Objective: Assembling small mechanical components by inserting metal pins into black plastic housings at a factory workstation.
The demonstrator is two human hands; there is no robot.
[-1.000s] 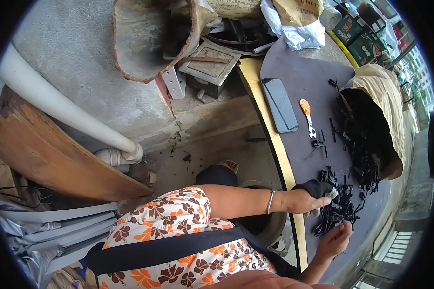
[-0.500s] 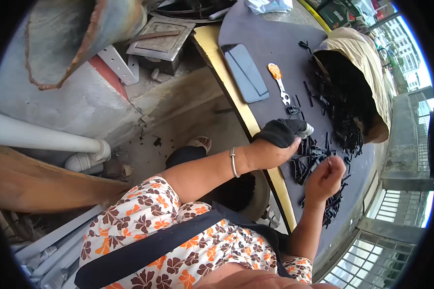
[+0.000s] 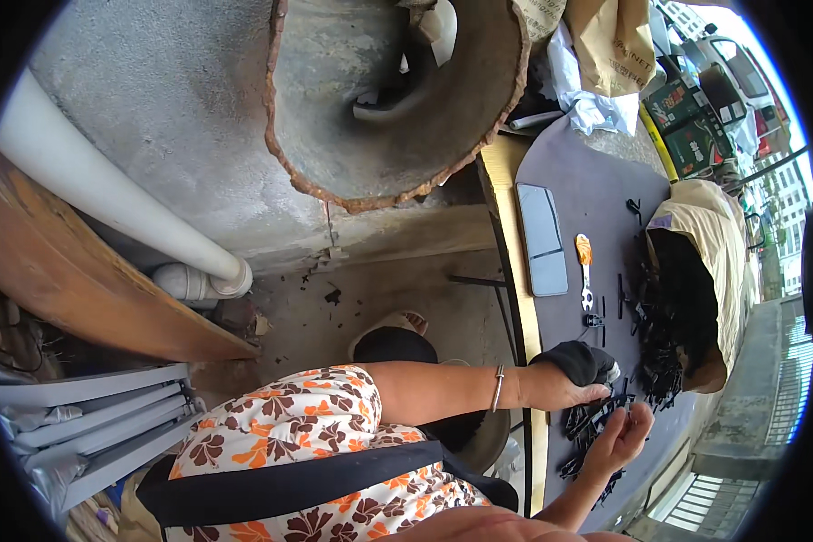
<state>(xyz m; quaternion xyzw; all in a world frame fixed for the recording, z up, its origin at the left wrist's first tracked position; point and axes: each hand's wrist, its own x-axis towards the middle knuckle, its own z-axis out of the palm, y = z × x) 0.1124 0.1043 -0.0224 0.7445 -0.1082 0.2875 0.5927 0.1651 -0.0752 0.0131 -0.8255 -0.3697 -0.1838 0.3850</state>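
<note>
My left hand (image 3: 565, 383) rests on the grey tabletop (image 3: 596, 199) and holds a black cloth-like wad (image 3: 576, 359), its fingers touching a heap of small black plastic parts (image 3: 594, 420). My right hand (image 3: 621, 437) is just below it, palm up, fingers curled around a few of the same black pieces. A tan sack (image 3: 706, 271) lies open at the right, with many more black parts spilling from its mouth (image 3: 668, 334).
A dark flat phone (image 3: 542, 239) and an orange-handled small tool (image 3: 585, 271) lie on the table beyond my hands. A rusty round pan (image 3: 388, 90), a white pipe (image 3: 108, 199), a wooden board (image 3: 81, 289), grey folded sheets (image 3: 81, 415) stand at left.
The view has swung, so the rusty pan now fills the top. My hands have come closer together over the heap of black parts; the left still holds the black wad.
</note>
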